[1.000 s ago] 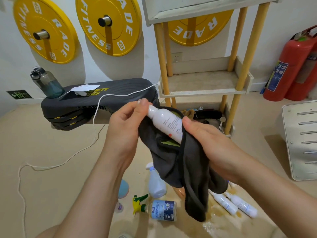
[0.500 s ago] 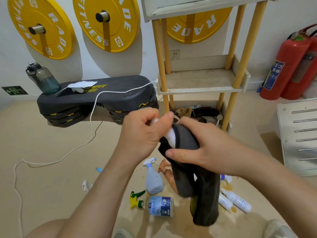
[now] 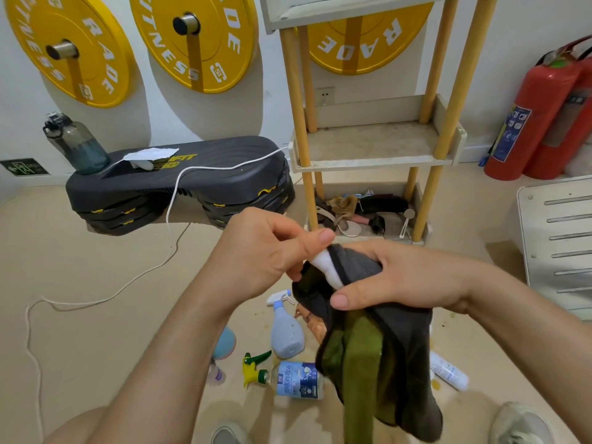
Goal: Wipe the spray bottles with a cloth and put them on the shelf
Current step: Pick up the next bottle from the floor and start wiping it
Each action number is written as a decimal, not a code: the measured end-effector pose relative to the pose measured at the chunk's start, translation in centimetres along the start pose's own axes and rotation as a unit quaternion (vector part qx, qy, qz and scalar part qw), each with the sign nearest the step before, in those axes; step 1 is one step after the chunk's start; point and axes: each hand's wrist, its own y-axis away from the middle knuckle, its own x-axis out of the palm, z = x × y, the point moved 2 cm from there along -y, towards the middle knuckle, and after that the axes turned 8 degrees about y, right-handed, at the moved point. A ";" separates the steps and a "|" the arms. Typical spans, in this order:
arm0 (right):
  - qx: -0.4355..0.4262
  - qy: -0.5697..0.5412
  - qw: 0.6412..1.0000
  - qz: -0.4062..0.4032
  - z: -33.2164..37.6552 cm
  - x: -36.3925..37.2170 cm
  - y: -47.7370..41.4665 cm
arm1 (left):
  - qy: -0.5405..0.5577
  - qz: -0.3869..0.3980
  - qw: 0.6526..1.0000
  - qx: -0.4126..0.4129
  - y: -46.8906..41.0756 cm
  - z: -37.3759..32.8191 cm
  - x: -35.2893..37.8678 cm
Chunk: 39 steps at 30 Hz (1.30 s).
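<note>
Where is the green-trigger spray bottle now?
Head view, lower centre: the green-trigger spray bottle lies on the floor beside the pale blue spray bottle, left of the cloth.

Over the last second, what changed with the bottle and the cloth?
The right hand has drawn the cloth up over the white bottle and grips it through the cloth; the bottle's body was mostly bare, now only a short stretch near the top shows. The left hand still pinches the top end. The spray bottles on the floor have not moved.
</note>
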 end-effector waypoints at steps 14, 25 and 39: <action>-0.011 0.130 0.984 -0.121 0.1 0.8 0.4 | 0.007 0.020 0.999 -0.049 0.5 0.9 -1.6; 0.108 -0.002 0.964 -0.244 0.5 -0.4 0.5 | 0.059 -0.018 0.997 -0.041 0.8 0.6 -1.2; -0.080 0.188 0.933 -0.298 0.0 2.1 -1.3 | -0.003 -0.098 0.995 0.019 0.7 0.4 0.9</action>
